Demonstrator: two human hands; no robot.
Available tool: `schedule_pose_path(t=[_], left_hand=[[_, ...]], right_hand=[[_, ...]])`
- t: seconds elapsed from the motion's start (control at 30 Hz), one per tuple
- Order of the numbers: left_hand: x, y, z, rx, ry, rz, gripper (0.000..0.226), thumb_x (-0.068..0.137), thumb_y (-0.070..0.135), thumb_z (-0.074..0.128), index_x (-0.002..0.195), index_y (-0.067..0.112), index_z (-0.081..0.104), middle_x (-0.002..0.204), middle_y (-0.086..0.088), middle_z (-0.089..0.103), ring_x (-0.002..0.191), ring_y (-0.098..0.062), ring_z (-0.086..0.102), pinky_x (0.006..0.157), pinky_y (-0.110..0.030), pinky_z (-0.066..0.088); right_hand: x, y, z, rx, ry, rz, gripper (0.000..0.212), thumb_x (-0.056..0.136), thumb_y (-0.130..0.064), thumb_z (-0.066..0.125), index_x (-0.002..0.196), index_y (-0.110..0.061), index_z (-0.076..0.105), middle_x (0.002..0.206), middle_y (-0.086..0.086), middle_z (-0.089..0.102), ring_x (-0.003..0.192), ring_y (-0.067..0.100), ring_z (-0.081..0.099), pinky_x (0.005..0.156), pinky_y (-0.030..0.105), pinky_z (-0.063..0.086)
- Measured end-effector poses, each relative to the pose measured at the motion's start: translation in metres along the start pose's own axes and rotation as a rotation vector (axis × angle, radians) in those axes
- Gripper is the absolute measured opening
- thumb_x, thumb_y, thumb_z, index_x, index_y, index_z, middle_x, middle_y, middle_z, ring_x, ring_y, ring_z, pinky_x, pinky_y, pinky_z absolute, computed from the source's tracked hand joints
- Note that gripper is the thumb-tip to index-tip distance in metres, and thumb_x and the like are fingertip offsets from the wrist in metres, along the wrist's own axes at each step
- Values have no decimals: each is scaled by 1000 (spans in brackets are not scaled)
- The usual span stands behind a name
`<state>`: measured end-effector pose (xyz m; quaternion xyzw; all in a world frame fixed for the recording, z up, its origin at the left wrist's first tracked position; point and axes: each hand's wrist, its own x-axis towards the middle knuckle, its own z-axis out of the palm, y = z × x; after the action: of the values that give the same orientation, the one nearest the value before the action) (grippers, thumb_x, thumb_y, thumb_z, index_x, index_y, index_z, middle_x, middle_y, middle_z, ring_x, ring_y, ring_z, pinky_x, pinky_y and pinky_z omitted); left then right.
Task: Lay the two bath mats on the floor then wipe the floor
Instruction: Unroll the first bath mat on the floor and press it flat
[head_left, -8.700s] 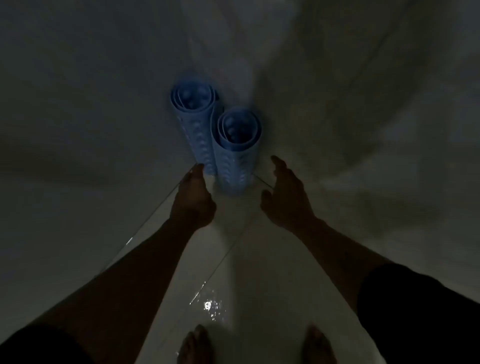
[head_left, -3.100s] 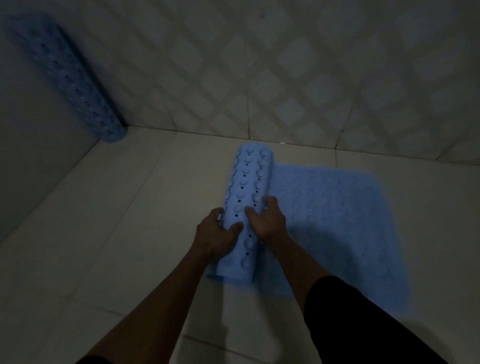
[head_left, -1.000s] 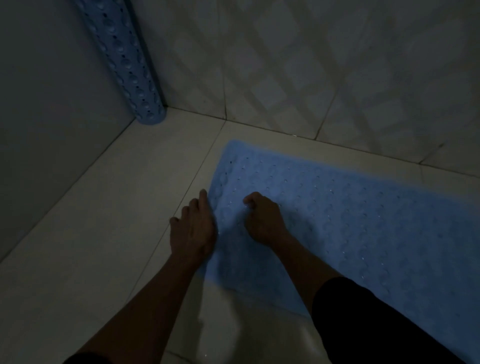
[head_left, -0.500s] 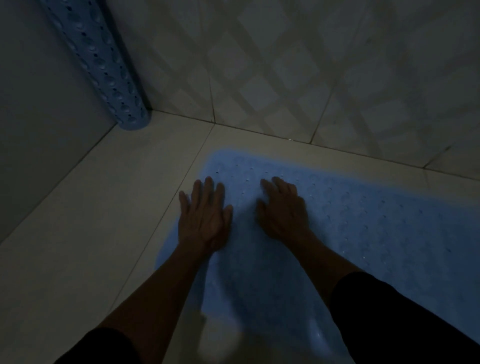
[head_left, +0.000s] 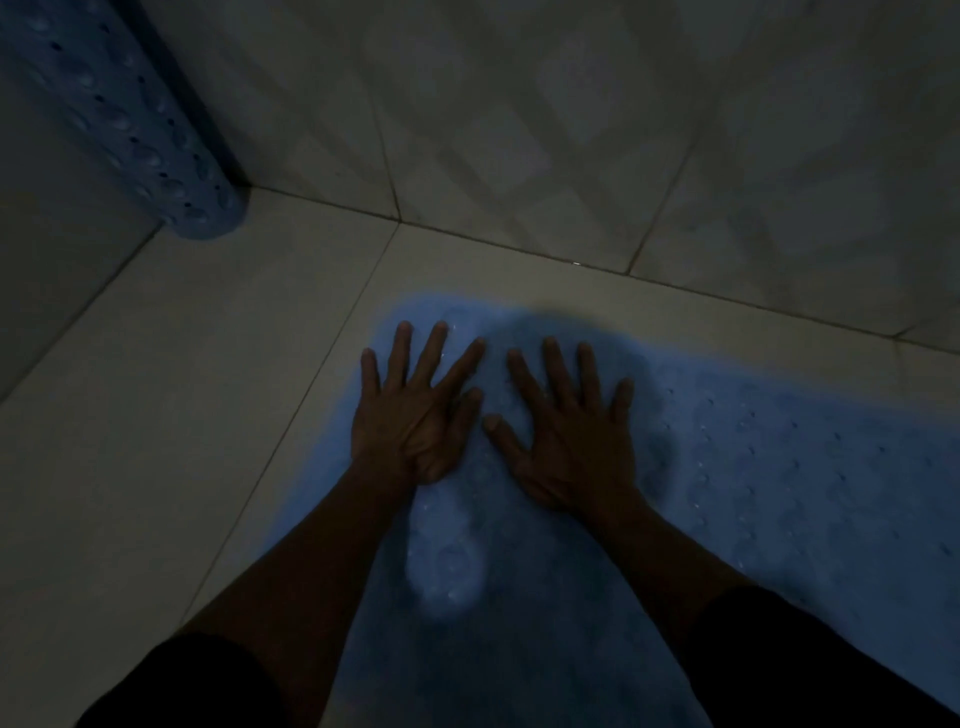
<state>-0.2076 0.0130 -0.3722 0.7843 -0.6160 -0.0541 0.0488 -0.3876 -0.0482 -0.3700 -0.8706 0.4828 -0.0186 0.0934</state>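
Observation:
A light blue bath mat (head_left: 769, 467) with small holes and bumps lies unrolled flat on the tiled floor, running from the middle to the right edge. My left hand (head_left: 415, 410) rests palm down on the mat's left end, fingers spread. My right hand (head_left: 566, 431) lies flat beside it, also spread, holding nothing. A second blue mat (head_left: 130, 130), still rolled into a tube, stands leaning in the far left corner where the two walls meet. The room is dim.
Pale floor tiles (head_left: 171, 395) stretch left of the mat toward the left wall. A patterned tiled wall (head_left: 571, 130) rises just behind the mat. Dark sleeves cover both upper arms at the bottom.
Both hands went from curled at the mat's left end to flat with fingers spread, and slid a little farther toward the wall. The mat's left end now lies flat.

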Motion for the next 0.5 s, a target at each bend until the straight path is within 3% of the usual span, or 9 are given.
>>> schedule_pose_path(t=[0.23, 0.5], left_hand=[[2, 3, -4, -32, -49, -43, 55, 100, 61, 11, 150, 54, -12, 164, 11, -14, 150, -24, -23, 119, -59, -7], [2, 4, -4, -25, -61, -46, 54, 101, 60, 11, 149, 54, -13, 164, 11, -14, 150, -23, -22, 119, -61, -4]], right_hand=[[1, -1, 2, 19, 2, 18, 75, 89, -76, 19, 154, -42, 5, 165, -4, -4, 150, 28, -12, 114, 66, -1], [0, -2, 3, 33, 12, 20, 72, 91, -74, 21, 154, -42, 8, 165, -4, -2, 151, 27, -10, 114, 66, 0]])
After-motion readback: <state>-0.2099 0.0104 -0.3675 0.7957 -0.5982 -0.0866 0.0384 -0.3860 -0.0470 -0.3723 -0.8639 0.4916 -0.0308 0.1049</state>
